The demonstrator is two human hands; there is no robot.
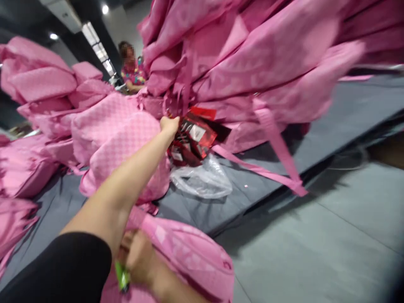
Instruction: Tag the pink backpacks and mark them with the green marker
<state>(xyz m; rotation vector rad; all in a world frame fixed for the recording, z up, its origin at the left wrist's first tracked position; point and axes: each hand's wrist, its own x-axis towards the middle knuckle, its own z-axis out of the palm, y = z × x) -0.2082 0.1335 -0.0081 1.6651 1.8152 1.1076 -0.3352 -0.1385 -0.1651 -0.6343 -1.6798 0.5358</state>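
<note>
My left hand [170,125], at the end of an outstretched arm, is closed at the edge of a bunch of red and black tags [198,134] with white labels; its fingertips are hidden. A crumpled clear plastic bag [203,179] lies just below the tags. Lower down, my right hand [139,256] is curled around a bright green tool [122,275] with a dark end; blur hides its kind. Under that hand rests a pink backpack [195,256], partly covered by my forearms.
Pink backpacks are heaped at the right [268,63] and the left [41,84] of a grey-covered table [252,181]. A checkered pink bag [126,147] lies beside my left forearm. A strap [277,147] hangs toward the table edge. Another person [132,71] is at the back.
</note>
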